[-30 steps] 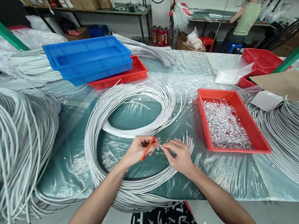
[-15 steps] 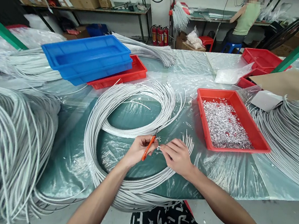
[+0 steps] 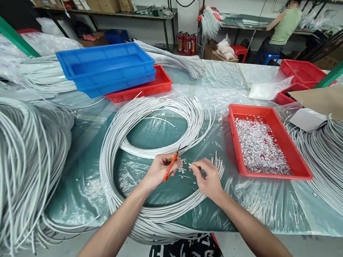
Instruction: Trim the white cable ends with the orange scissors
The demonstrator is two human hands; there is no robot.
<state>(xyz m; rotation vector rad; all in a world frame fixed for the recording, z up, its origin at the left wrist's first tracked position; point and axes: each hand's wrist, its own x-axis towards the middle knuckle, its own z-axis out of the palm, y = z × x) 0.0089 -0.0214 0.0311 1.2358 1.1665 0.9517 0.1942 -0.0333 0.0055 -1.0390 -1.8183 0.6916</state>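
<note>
My left hand (image 3: pixel 162 169) is closed around orange-handled scissors (image 3: pixel 170 167), with the thin dark tip pointing away from me. To its right, my right hand (image 3: pixel 206 177) pinches finger and thumb together over a tiny pale piece, too small to name. Small silvery bits (image 3: pixel 182 169) lie on the table between the hands. Both hands are above a large coil of grey-white cable (image 3: pixel 110 158), whose cut ends (image 3: pixel 218 164) fan out just beyond my right hand. A second coil (image 3: pixel 191 125) lies behind it.
A red tray (image 3: pixel 305 172) of small silvery pieces stands at right. Blue trays (image 3: pixel 103 67) rest on another red tray (image 3: pixel 165 80) at back left. Cable heaps lie left (image 3: pixel 11 164) and right (image 3: pixel 341 158). A person (image 3: pixel 283 27) sits at the far bench.
My right hand has drawn slightly away from my left, opening a gap between them. My left hand keeps hold of the scissors. The whole view has shifted slightly.
</note>
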